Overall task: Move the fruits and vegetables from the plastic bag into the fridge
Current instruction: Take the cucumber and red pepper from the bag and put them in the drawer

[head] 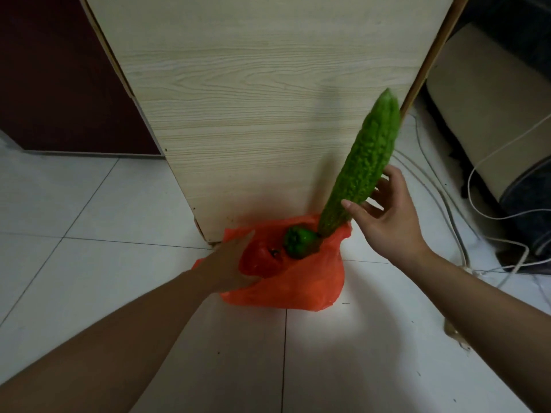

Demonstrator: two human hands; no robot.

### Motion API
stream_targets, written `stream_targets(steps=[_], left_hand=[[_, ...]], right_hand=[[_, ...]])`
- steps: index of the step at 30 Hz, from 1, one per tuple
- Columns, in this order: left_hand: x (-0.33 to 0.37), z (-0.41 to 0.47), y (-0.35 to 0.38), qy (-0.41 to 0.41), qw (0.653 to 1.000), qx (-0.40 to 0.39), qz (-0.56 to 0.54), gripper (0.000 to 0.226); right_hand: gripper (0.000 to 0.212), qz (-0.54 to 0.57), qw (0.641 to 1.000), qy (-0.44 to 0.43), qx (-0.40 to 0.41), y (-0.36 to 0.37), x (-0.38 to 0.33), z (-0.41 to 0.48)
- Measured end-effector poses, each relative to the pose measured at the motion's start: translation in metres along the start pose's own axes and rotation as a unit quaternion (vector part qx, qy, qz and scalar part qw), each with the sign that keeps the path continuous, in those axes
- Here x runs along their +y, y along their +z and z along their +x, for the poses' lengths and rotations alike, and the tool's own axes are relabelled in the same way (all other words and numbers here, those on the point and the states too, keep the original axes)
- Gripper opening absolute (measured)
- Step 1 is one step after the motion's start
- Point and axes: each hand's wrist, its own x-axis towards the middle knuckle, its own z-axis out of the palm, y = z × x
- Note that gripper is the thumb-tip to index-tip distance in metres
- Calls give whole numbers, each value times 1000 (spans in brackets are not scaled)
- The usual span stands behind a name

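Observation:
An orange plastic bag [298,287] lies on the white tiled floor against a pale wooden cabinet. Inside its mouth show a green bell pepper [298,241] and a red vegetable [261,260]. A long bumpy bitter gourd [362,162] stands tilted, its lower end still in the bag's mouth and its tip pointing up and right. My right hand [384,216] wraps its thumb and fingers around the gourd's middle. My left hand [229,263] presses on the bag's left rim, fingers blurred and reaching into the opening. No fridge is in view.
The pale wood-grain cabinet [268,114] rises directly behind the bag. A dark red panel [59,84] stands at the left. White cables [492,174] trail over the floor at the right, beside a beige cushion [489,114] and dark fabric.

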Motion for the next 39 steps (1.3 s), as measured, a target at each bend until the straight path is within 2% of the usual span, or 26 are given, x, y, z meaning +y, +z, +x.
stream_targets(steps=[3, 9, 13, 17, 23, 31, 33, 37, 39], left_hand=[[4, -5, 11, -19, 999, 1, -45, 105], [4, -4, 24, -49, 994, 60, -81, 101], [18, -3, 24, -30, 988, 102, -110, 88], [27, -12, 7, -6, 983, 141, -116, 83], [36, -29, -32, -28, 957, 231, -176, 73], [35, -42, -59, -36, 927, 260, -267, 78], [40, -42, -66, -30, 920, 274, -279, 73], [56, -47, -91, -5, 926, 284, -250, 77], [72, -55, -106, -25, 922, 278, -270, 75]], right_hand=[[55, -11, 1000, 18, -17, -2, 8, -4], [54, 8, 998, 58, -19, 1, 13, -6], [55, 7, 997, 59, -43, 7, 9, -5], [57, -6, 996, 65, -68, 8, 10, -4], [58, 7, 995, 70, -65, 23, 8, 1], [50, 13, 992, 57, -112, 44, 4, -8], [50, 15, 991, 55, -118, 44, 3, -9], [50, 32, 992, 58, -105, 32, -15, -11], [49, 56, 992, 83, -75, 23, -37, -13]])
